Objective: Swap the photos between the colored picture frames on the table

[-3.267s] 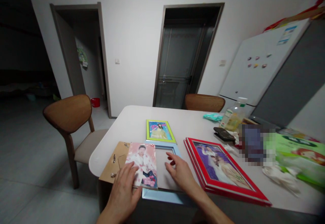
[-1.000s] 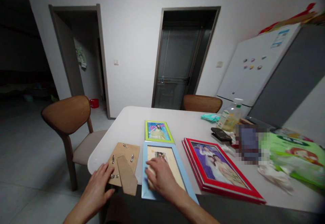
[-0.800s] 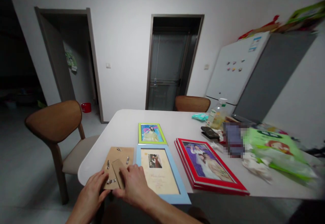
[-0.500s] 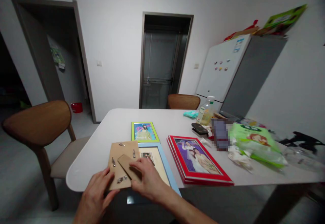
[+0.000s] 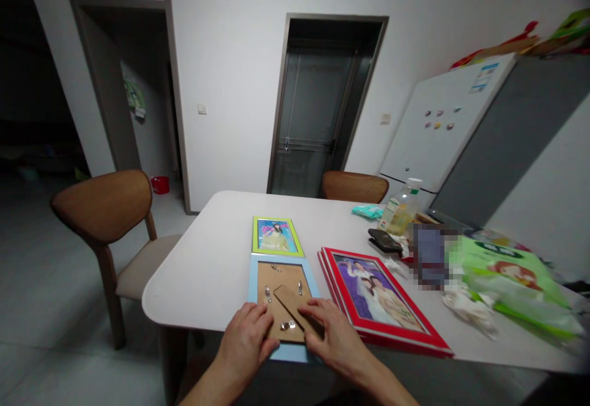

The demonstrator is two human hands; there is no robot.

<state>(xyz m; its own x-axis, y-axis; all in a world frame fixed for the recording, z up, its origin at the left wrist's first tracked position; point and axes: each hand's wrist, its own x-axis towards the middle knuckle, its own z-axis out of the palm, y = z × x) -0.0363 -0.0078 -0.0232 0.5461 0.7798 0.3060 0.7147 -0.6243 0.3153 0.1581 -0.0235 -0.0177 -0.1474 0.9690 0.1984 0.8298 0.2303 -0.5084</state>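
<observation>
A brown backing board [image 5: 286,277] with metal clips and a folded stand flap [image 5: 289,306] lies within the light blue photo frame [image 5: 253,280], which is face down on the table. My left hand [image 5: 246,335] grips the board's lower left edge, thumb near the bottom corner. On the opposite side, my right hand [image 5: 334,338] has its fingers curled at the lower right edge by the flap. Just behind sits a lime green photo frame [image 5: 276,237] with a portrait. To the right is a stack of red photo frames [image 5: 380,298], the top one showing a group picture.
On the white table [image 5: 203,258], a bottle of yellowish liquid [image 5: 401,209], a black wallet-like item [image 5: 384,241], crumpled tissues [image 5: 468,311] and a green plastic pack [image 5: 511,271] sit at the right. A wooden chair [image 5: 108,203] stands left, another chair [image 5: 354,186] behind.
The backing board has moved from the left, where it overlapped the blue frame's side, to lie within that frame. Both hands moved right with it. The view has turned slightly left.
</observation>
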